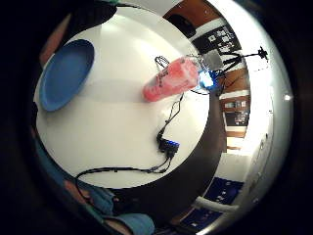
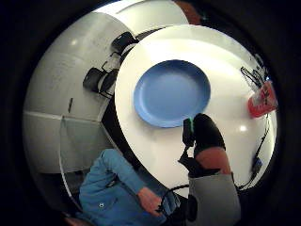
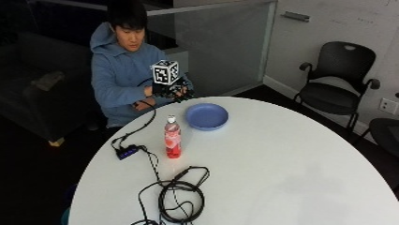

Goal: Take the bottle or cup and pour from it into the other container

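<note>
Bottle (image 3: 173, 138) upright — pink liquid; plate (image 3: 207, 116) nearby.

Looks like an office meeting room. A round white counter (image 3: 280, 154), black office chairs (image 3: 336, 89), a glass partition (image 3: 224, 47) and a whiteboard wall (image 3: 349, 23) show it.

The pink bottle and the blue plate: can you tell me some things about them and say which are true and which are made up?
1. The pink bottle stands upright on the white table. True.
2. The gloved right hand is holding the bottle. False: the hand is up near the person's chest, apart from the bottle.
3. The blue plate has food on it. False: nothing lies on the plate.
4. The plate lies between the bottle and the person. True.
5. The bottle lies tipped over beside black cables. False: it stands upright, though cables do lie near it.
</note>
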### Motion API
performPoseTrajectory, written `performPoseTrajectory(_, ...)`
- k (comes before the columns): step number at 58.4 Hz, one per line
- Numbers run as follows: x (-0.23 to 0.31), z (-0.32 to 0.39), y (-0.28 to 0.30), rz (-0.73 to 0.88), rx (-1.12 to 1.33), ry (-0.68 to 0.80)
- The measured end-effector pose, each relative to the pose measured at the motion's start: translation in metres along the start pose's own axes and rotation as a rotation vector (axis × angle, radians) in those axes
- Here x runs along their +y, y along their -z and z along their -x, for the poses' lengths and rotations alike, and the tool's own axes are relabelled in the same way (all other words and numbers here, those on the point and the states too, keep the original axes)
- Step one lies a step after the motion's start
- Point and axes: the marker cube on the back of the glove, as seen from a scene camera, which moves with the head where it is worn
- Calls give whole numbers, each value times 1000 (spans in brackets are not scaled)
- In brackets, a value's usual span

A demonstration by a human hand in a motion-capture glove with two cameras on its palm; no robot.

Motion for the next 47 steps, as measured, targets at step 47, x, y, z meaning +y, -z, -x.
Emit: performPoseTrajectory(47, 16, -51, 28, -50, 38, -87)
